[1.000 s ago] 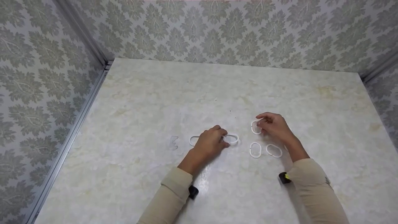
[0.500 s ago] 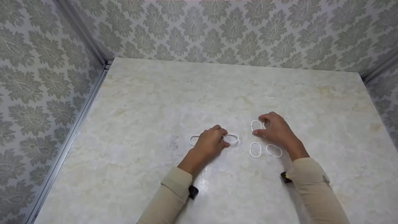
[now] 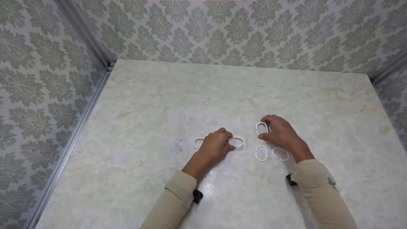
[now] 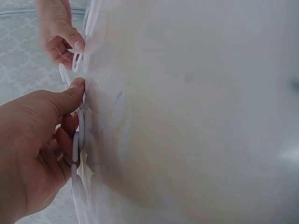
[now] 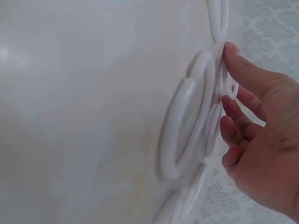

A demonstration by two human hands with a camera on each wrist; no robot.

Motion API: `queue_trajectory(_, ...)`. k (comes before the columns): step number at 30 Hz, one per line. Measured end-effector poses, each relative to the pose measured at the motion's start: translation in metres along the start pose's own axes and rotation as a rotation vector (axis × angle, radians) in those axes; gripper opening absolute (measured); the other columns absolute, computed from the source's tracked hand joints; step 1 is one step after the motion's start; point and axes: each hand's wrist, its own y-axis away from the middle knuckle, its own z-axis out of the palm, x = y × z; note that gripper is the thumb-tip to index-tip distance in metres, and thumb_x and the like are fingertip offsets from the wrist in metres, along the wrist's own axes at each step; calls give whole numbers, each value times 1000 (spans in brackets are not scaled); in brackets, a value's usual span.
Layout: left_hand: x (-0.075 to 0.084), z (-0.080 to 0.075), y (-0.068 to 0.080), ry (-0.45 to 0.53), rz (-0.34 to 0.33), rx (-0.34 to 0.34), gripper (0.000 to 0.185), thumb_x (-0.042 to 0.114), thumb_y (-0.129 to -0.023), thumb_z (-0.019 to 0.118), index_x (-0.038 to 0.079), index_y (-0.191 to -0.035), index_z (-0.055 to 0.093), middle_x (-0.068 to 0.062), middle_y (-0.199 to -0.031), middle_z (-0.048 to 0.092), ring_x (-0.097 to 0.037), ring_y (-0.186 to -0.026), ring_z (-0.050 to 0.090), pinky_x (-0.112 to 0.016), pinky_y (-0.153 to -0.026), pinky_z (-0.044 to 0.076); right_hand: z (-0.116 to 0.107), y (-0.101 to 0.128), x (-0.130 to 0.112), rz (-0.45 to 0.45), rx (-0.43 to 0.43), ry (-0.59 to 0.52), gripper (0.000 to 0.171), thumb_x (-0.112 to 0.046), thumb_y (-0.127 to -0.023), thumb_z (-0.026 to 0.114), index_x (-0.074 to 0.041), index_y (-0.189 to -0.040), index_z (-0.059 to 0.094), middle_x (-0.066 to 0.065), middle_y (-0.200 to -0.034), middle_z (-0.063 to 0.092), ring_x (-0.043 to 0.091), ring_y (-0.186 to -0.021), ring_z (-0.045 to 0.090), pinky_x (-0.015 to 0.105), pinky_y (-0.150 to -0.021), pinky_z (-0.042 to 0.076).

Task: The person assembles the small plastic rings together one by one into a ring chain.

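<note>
Head: left hand [image 3: 213, 143] grips white rings [image 3: 243, 141] on the table [image 3: 203, 86], right hand [image 3: 281, 129] pinches a separate ring [image 3: 257, 128]
Left wrist: thumb and fingers curl round the rings; right wrist: thumb and fingertips hold the ring, loose ring [image 5: 171, 133] near

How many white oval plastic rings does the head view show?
At least 7 rings: two beside the left hand, three around the right hand, two below it; others possibly hidden.

Pale marbled tabletop [image 3: 159, 95]; damask-patterned wallpaper [image 3: 238, 31] behind and at both sides; grey metal rail [image 3: 69, 149] along left edge.
</note>
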Motion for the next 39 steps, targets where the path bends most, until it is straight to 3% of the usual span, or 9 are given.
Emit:
queue_trajectory(11,1,0,1,8,2,-5,38,32,-87,72,14,-120,66,2,-105,63,-16,-88,64,-31,-82,52,4,2,-4,-58,32,29,55,-24,-83,76,-19,-134,56,7,-99,66,20,-84,57,34,-76,44)
queue_trajectory(19,1,-1,1,-13,11,3,39,33,-87,72,14,-120,66,1,-107,63,-15,-92,65,-29,-83,53,6,1,-11,-95,12,-29,56,-15,-86,73,-16,-139,54,9,-109,63,22,-92,53,37,-82,43)
queue_trajectory(29,1,0,-1,-14,3,-1,35,32,-86,73,16,-117,67,3,-101,62,-14,-84,61,-30,-79,51,10,3,-15,-151,43,-149,36,-13,-97,58,-17,-132,62,10,-101,68,12,-72,55,22,-63,46)
queue_trajectory(39,2,-1,-1,-18,-6,-10,36,32,-86,73,16,-118,67,3,-102,62,-15,-86,62,-31,-80,51,14,6,-20,-207,73,-261,29,-13,-95,61,-6,-123,67,16,-102,72,3,-74,59,17,-66,48)
